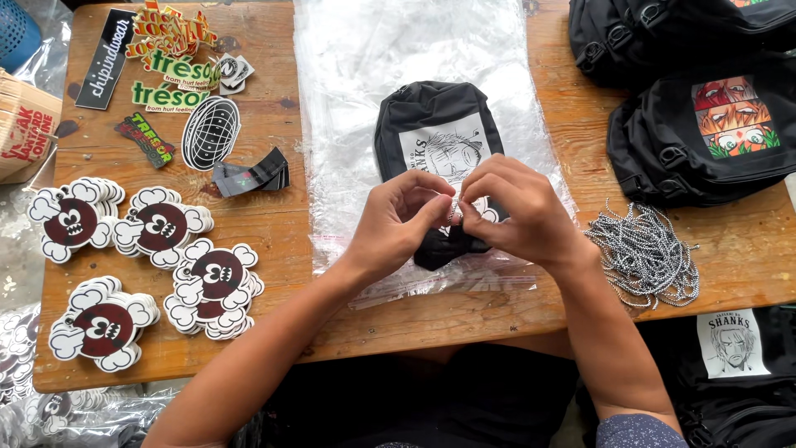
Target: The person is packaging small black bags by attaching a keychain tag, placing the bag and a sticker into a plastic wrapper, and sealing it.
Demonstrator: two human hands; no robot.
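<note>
1. Head view: my left hand (398, 220) and right hand (514, 211) pinch narrowly together on a small fitting I can't make out, over the black pouch (435, 124) lying on clear plastic bags (348, 99).
2. I'd keep the fingertips close and the pouch flat.

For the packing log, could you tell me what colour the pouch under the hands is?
The pouch is black with a white printed patch, seen in the head view.

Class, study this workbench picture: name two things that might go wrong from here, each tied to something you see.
1. Both hands, left and right, pinch something tiny over the black bag; it might slip.
2. The heap of ball chains lies near the table edge and may tangle or slide off.
</note>
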